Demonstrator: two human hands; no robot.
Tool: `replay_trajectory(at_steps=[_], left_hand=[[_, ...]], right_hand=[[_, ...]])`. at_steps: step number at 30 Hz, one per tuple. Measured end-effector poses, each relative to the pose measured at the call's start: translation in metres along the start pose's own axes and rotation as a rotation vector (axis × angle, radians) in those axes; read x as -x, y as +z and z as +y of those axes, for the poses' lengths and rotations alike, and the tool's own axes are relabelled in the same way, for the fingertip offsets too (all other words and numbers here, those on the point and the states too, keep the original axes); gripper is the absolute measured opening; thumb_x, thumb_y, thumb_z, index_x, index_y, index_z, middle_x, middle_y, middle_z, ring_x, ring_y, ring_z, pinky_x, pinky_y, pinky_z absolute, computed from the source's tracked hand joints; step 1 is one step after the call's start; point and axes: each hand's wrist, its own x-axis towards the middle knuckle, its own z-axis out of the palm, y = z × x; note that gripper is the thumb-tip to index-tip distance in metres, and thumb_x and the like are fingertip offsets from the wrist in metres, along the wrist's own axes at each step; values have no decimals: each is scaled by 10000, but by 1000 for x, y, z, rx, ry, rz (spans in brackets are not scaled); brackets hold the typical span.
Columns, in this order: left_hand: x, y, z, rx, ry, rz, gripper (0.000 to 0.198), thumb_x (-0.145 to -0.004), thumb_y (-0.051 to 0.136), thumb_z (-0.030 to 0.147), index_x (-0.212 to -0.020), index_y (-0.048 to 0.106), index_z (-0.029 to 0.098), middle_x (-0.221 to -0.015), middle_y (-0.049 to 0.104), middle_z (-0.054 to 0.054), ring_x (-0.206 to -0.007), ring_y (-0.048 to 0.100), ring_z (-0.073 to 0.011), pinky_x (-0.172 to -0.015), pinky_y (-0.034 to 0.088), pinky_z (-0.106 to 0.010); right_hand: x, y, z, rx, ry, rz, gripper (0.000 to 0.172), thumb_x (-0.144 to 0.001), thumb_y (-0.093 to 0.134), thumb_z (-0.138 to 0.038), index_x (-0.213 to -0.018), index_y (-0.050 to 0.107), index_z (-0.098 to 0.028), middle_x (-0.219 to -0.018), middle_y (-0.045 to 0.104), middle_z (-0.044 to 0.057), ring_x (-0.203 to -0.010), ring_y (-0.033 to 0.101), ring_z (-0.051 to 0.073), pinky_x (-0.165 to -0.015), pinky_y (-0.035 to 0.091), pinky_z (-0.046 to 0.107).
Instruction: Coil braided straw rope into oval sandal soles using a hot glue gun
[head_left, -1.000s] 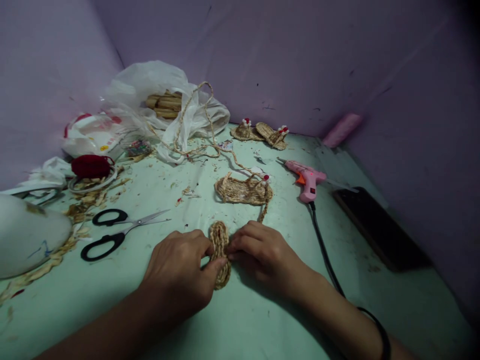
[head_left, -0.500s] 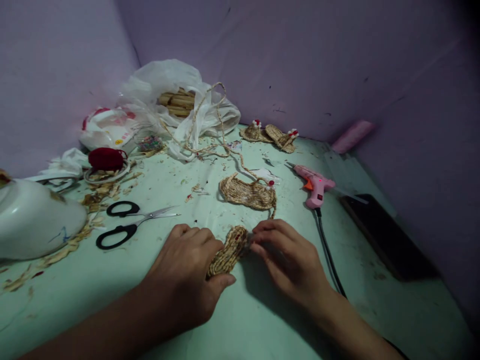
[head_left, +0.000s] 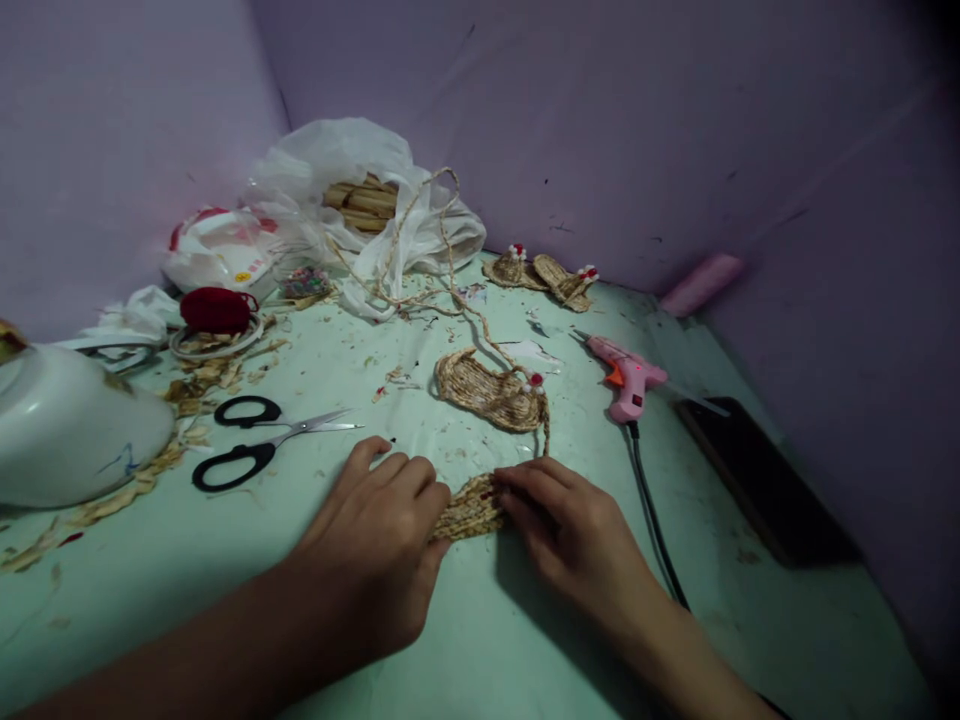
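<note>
My left hand (head_left: 386, 540) is closed around the left end of a small braided straw slipper (head_left: 469, 508), just above the table. At the slipper's right end, my right hand (head_left: 559, 515) has its thumb and fingertips pinched together on the straw, near a small dark red spot. Whether something tiny sits between those fingertips is hidden. Just beyond my hands lies another braided straw slipper (head_left: 487, 390), with a red and white bead cluster (head_left: 535, 382) at its right end and a long braided cord (head_left: 480, 325) running from it.
Black-handled scissors (head_left: 274, 440) lie open at left, near a white container (head_left: 75, 425). A pink glue gun (head_left: 626, 375) and a dark phone (head_left: 765, 480) are at right. Behind stand two beaded slippers (head_left: 559, 278), a plastic bag (head_left: 337, 150) and red yarn (head_left: 217, 311). Straw scraps litter the table.
My right fingertips have moved from beside the slipper onto its right end. The slipper has turned to lie more level, and my left thumb has drawn in beneath it.
</note>
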Motion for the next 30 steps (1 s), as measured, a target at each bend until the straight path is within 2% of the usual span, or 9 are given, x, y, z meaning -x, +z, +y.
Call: replay_trajectory(at_steps=[3,7,10,16,20,24,27,30], left_hand=[[2,3,1,7,17,62,155,-777,497,154,-872,618,158,-824,576,-64,-802,516,-222,-916,320,-510],[3,8,3,22,35,138,166,-784,483,130,-889,609,158,-843,587,-65,-814,524,-217,-927,313,-509],[3,11,4,31,23,151,155,-780,483,132,-873,603,166,-841,592,-58,-805,526,-214,-930,306,-514],[0,10,2,84,-44,88,135,-752,500,132,-834,590,191,-837,599,-36,-808,530,-212,-915,316,-511],[-2,6,2,134,-93,23,158,-737,528,132,-859,594,207,-853,602,-24,-823,537,-201,-909,336,-486],[-3,4,2,112,-86,-29,116,-744,533,153,-836,585,200,-855,608,-34,-829,547,-213,-930,325,-509],[-4,4,2,86,-73,-34,113,-745,533,157,-836,588,194,-857,615,-45,-822,546,-220,-921,330,-511],[-4,3,1,99,-86,-40,126,-742,535,142,-842,593,195,-867,619,-46,-825,542,-221,-892,348,-495]], right_hand=[[3,-3,0,-72,-18,6,215,-852,479,-130,-1006,621,-175,-901,661,80,-780,639,188,-675,539,334],[1,-4,1,-156,3,37,192,-842,488,-102,-979,598,-179,-876,660,61,-779,642,153,-679,536,273],[0,-2,2,-178,19,53,182,-844,497,-108,-985,597,-165,-863,660,61,-766,639,143,-673,529,258],[-7,2,-3,-117,129,40,101,-812,589,-225,-897,630,-190,-800,664,41,-683,631,166,-602,498,291],[-14,2,-9,65,229,-60,92,-754,608,-224,-845,616,-221,-775,640,16,-601,602,174,-530,428,297],[-17,4,-12,186,243,-65,121,-721,590,-186,-834,571,-224,-749,609,5,-540,551,163,-480,341,277],[-16,4,-11,166,237,-79,128,-724,586,-172,-840,558,-219,-757,611,11,-556,546,161,-487,341,275],[-13,-1,-7,39,248,-80,150,-748,614,-216,-889,563,-210,-763,612,15,-545,531,146,-488,379,271]])
